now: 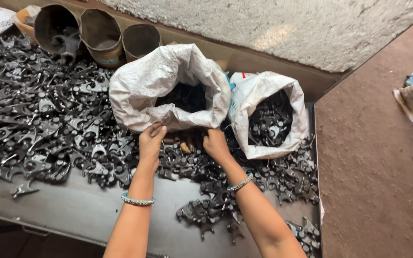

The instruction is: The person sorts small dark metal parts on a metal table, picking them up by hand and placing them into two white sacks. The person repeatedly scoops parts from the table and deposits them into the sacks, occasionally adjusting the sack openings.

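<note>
Both hands' grip pinches the sack rim; its mouth seemingly faces the camera.

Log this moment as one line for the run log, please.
left hand: grips rolled rim of near white sack | right hand: at sack's base | around: dark metal parts on tray, second white sack

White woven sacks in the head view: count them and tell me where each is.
2. One white woven sack stands at centre, its rim touched by the left hand and right hand. The second white sack stands beside it, toward the tray's right end.
</note>
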